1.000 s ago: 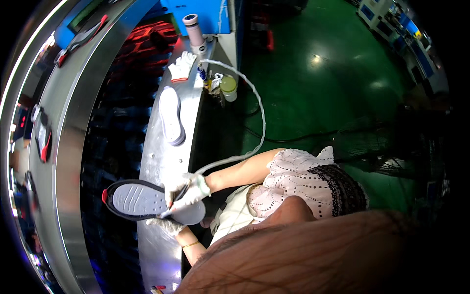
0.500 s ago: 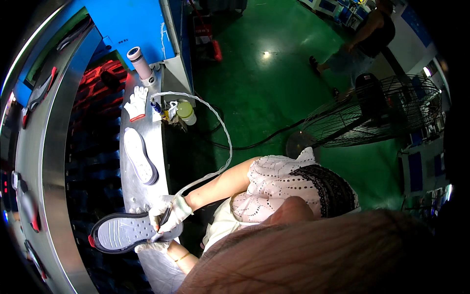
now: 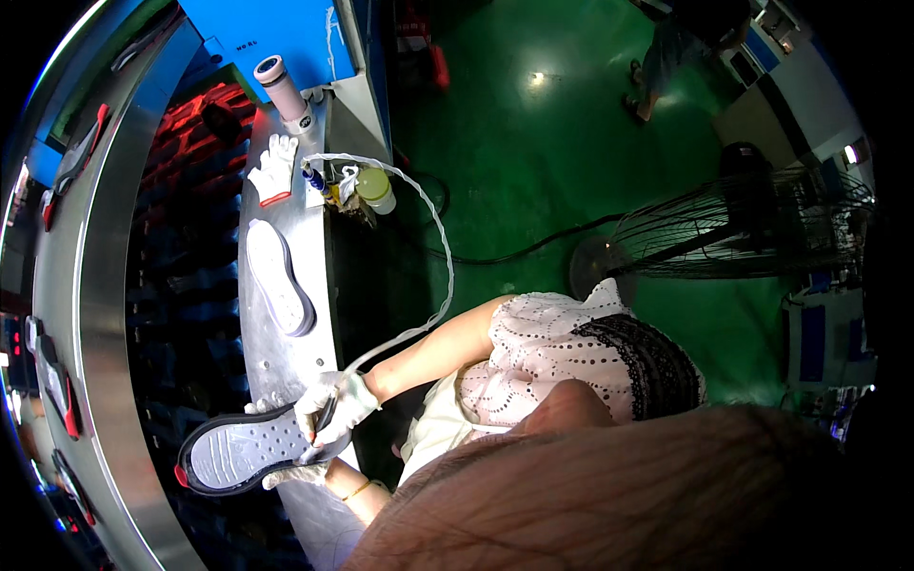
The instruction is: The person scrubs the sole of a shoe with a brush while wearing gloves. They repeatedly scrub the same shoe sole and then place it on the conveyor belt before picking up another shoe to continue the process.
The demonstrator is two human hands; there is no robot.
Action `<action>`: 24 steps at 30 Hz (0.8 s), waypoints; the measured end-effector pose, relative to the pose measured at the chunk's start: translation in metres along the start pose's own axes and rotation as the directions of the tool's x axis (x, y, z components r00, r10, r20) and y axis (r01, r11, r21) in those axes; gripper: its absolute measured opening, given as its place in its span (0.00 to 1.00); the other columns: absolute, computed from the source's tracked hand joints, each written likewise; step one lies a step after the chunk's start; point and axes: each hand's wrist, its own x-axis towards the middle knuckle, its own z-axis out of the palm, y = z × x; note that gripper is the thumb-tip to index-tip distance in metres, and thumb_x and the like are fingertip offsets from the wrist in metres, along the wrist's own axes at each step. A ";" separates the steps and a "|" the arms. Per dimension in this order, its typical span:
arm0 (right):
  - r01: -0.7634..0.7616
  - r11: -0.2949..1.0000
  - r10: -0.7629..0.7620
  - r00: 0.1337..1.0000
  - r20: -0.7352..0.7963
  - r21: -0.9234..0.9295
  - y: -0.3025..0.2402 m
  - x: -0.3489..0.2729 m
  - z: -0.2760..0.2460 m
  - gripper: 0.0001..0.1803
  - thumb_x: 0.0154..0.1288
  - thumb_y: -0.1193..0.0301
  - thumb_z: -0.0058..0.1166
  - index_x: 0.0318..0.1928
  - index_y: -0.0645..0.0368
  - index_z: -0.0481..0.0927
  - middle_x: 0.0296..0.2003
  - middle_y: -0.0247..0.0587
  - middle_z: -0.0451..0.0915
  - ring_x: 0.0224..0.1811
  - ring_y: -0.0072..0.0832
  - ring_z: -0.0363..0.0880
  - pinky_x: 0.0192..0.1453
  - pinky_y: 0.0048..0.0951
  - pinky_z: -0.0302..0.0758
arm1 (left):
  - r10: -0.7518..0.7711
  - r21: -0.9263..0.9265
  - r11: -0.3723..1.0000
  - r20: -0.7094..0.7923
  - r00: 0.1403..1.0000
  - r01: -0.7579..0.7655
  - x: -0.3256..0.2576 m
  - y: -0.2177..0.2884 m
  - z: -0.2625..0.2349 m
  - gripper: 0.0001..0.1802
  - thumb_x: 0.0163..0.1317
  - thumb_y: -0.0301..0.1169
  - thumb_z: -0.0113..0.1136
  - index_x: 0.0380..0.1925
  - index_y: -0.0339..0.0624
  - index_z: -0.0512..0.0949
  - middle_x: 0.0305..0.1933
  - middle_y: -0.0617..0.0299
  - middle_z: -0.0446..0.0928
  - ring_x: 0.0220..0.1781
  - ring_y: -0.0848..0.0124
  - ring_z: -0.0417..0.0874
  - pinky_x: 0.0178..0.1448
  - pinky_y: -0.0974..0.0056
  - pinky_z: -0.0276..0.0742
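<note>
My left hand (image 3: pixel 297 475), in a white glove, grips a shoe sole (image 3: pixel 224 459) from below, thumb along the near rim and fingertips showing past the opposite edge. The sole has a dark rim, a grey inner face with small holes and ridges, and a red tab at one end. My right hand (image 3: pixel 335 411), also gloved, is closed round a slim dark pen-like applicator (image 3: pixel 326 415), its tip down at the sole's inner face near the heel end. A whitish hose (image 3: pixel 446 276) loops from the bench to this hand.
A white sole (image 3: pixel 279 278), a spare glove (image 3: pixel 274 171) and a pink tumbler (image 3: pixel 284 95) stand along the metal bench (image 3: pixel 276 366). Beside it is a jar with a yellow-green lid (image 3: pixel 375 188). Shoe parts lie on the line (image 3: pixel 95 285) opposite. A fan (image 3: pixel 743 228) stands behind.
The view has shifted slightly. My right hand with the applicator has moved a little along the sole; left fingertips now show past its upper edge. A person in the background has walked on.
</note>
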 end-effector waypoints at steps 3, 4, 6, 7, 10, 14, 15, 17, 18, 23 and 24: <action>-0.024 0.947 0.010 0.999 0.044 0.321 0.013 0.009 0.000 0.04 0.57 0.74 0.63 0.33 0.59 0.83 0.30 0.36 0.84 0.32 0.23 0.81 0.36 0.25 0.79 | 0.046 0.043 0.998 -0.057 0.997 -0.044 -0.007 0.021 0.000 0.52 0.57 0.68 0.48 0.70 0.40 0.53 0.73 0.52 0.55 0.73 0.58 0.57 0.78 0.52 0.46; 0.076 0.954 -0.097 0.993 0.060 0.290 0.018 0.011 -0.002 0.07 0.59 0.70 0.63 0.36 0.59 0.82 0.32 0.37 0.84 0.36 0.24 0.82 0.43 0.27 0.79 | 0.070 0.051 0.997 -0.085 0.994 -0.066 -0.011 0.023 -0.001 0.52 0.57 0.68 0.48 0.70 0.40 0.53 0.73 0.52 0.55 0.73 0.58 0.57 0.78 0.52 0.45; -0.101 0.916 0.060 0.991 0.116 0.389 0.023 0.019 0.004 0.06 0.62 0.71 0.61 0.39 0.58 0.83 0.34 0.35 0.84 0.38 0.21 0.81 0.44 0.25 0.78 | 0.154 0.095 0.986 -0.173 0.973 -0.139 -0.019 0.030 -0.003 0.53 0.57 0.68 0.48 0.70 0.40 0.53 0.73 0.52 0.55 0.73 0.58 0.56 0.78 0.52 0.45; -0.075 0.938 0.053 0.996 0.072 0.337 0.023 0.019 0.002 0.07 0.63 0.73 0.60 0.41 0.59 0.84 0.35 0.35 0.84 0.40 0.21 0.80 0.46 0.23 0.77 | 0.188 0.097 0.981 -0.216 0.958 -0.171 -0.020 0.026 0.001 0.53 0.57 0.68 0.48 0.71 0.40 0.53 0.73 0.52 0.55 0.73 0.58 0.56 0.78 0.52 0.44; -0.214 0.934 0.195 0.976 0.094 0.285 0.015 0.021 0.005 0.05 0.65 0.79 0.56 0.41 0.63 0.81 0.39 0.34 0.83 0.41 0.19 0.80 0.46 0.23 0.78 | 0.311 0.184 0.947 -0.330 0.891 -0.262 -0.020 0.022 0.013 0.53 0.56 0.69 0.48 0.71 0.40 0.52 0.74 0.51 0.54 0.74 0.58 0.55 0.78 0.52 0.43; -0.180 0.973 0.151 0.970 0.193 0.145 -0.007 0.012 0.031 0.06 0.58 0.78 0.63 0.38 0.60 0.83 0.37 0.33 0.83 0.40 0.18 0.80 0.47 0.22 0.77 | 0.233 -0.295 0.929 -0.003 0.973 -0.223 -0.029 0.049 0.021 0.61 0.44 0.72 0.58 0.69 0.41 0.55 0.70 0.49 0.61 0.69 0.55 0.64 0.77 0.49 0.50; -0.125 0.989 0.106 0.970 0.220 0.075 -0.011 0.014 0.045 0.06 0.57 0.77 0.64 0.36 0.58 0.83 0.36 0.34 0.83 0.39 0.18 0.80 0.47 0.22 0.77 | 0.234 -0.373 0.907 0.069 0.970 -0.193 -0.036 0.062 0.017 0.63 0.40 0.72 0.61 0.69 0.40 0.57 0.68 0.49 0.64 0.67 0.54 0.67 0.76 0.47 0.53; -0.272 0.944 0.212 0.934 0.288 0.188 -0.019 0.014 0.061 0.06 0.57 0.76 0.65 0.36 0.59 0.83 0.36 0.33 0.83 0.34 0.17 0.79 0.40 0.20 0.77 | 0.253 -0.487 0.858 0.126 0.959 -0.163 -0.051 0.080 0.010 0.63 0.36 0.70 0.66 0.67 0.41 0.59 0.66 0.49 0.66 0.66 0.54 0.68 0.74 0.43 0.55; -0.433 0.866 0.337 0.875 0.347 0.250 -0.022 0.015 0.067 0.06 0.58 0.75 0.65 0.36 0.59 0.82 0.35 0.33 0.84 0.32 0.17 0.79 0.37 0.19 0.76 | 0.293 -0.456 0.864 0.112 0.949 -0.213 -0.058 0.089 0.004 0.63 0.36 0.70 0.66 0.67 0.41 0.59 0.67 0.49 0.65 0.66 0.53 0.68 0.75 0.43 0.54; -0.086 0.975 0.049 0.982 0.181 0.203 -0.029 0.005 0.098 0.04 0.60 0.78 0.61 0.36 0.60 0.80 0.39 0.39 0.84 0.33 0.18 0.78 0.40 0.20 0.77 | 0.374 -0.446 0.813 -0.091 0.923 -0.374 -0.068 0.108 -0.024 0.63 0.34 0.69 0.68 0.68 0.43 0.59 0.68 0.51 0.63 0.68 0.54 0.65 0.75 0.43 0.52; -0.020 0.987 -0.013 0.979 0.201 0.162 -0.031 0.000 0.103 0.05 0.60 0.79 0.62 0.36 0.61 0.80 0.40 0.39 0.83 0.37 0.20 0.80 0.45 0.22 0.78 | 0.380 -0.451 0.810 -0.084 0.921 -0.375 -0.069 0.109 -0.027 0.64 0.33 0.69 0.68 0.67 0.42 0.59 0.68 0.51 0.63 0.67 0.54 0.66 0.75 0.43 0.53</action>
